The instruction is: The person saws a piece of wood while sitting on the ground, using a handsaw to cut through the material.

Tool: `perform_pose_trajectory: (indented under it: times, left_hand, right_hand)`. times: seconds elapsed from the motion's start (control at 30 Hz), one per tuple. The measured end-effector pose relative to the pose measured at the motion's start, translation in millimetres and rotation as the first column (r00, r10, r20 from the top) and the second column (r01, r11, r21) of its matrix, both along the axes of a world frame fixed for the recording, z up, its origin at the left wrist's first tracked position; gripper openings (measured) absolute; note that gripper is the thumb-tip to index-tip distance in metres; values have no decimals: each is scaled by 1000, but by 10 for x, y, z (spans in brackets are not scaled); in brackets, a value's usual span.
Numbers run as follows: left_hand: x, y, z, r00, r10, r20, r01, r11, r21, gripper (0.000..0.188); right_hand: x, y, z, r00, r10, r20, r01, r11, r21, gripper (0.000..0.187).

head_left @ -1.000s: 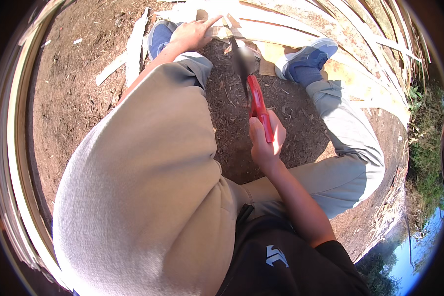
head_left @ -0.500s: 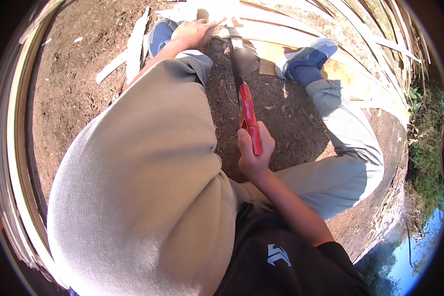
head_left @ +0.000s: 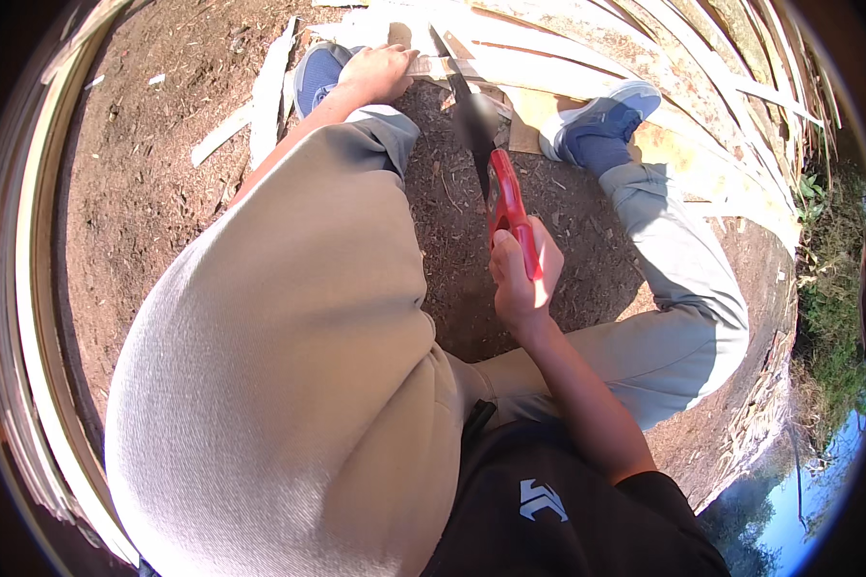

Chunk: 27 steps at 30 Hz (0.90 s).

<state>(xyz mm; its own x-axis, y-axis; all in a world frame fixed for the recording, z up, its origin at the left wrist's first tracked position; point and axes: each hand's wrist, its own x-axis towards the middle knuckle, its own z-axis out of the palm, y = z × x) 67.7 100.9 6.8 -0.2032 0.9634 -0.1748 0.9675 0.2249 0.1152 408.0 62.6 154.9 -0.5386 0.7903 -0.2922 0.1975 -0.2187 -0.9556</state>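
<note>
Seated on bare ground, a person works a red-handled blade at a pale strip.

Head view: the red-handled blade (head_left: 498, 188) runs its long axis away from the person, dark blade blurred, tip toward the pale wooden strip (head_left: 471, 67) lying between the blue shoes (head_left: 601, 120). Against half a second ago, the right hand (head_left: 522, 274) sits lower and the handle looks longer. It is closed around the handle; the left hand (head_left: 380, 72) is curled, pressing down on the strip.

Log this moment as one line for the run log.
right hand: grips red-handled blade | left hand: holds pale wood strip | blade: above strip
</note>
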Motion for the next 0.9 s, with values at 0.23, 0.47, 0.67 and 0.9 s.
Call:
perform_pose_trajectory:
  times: [0.23,0.47,0.67,0.9]
  left_hand:
    - [28,9,41,998,31,52,-33,999,31,46]
    - [9,-7,31,999,39,30,-40,999,30,48]
    - [68,103,40,998,0,57,-3,998,66,48]
    - [-10,9,30,999,19,44,-21,999,48,48]
  right_hand:
    - [-230,251,-124,995,36,95,-48,990,134,18]
    - [65,42,-53,924,261,279,-359,843,400,19]
    - [94,-138,-320,890,326,320,-449,756,477,21]
    - [289,-5,-37,867,365,338,-488,754,439,21]
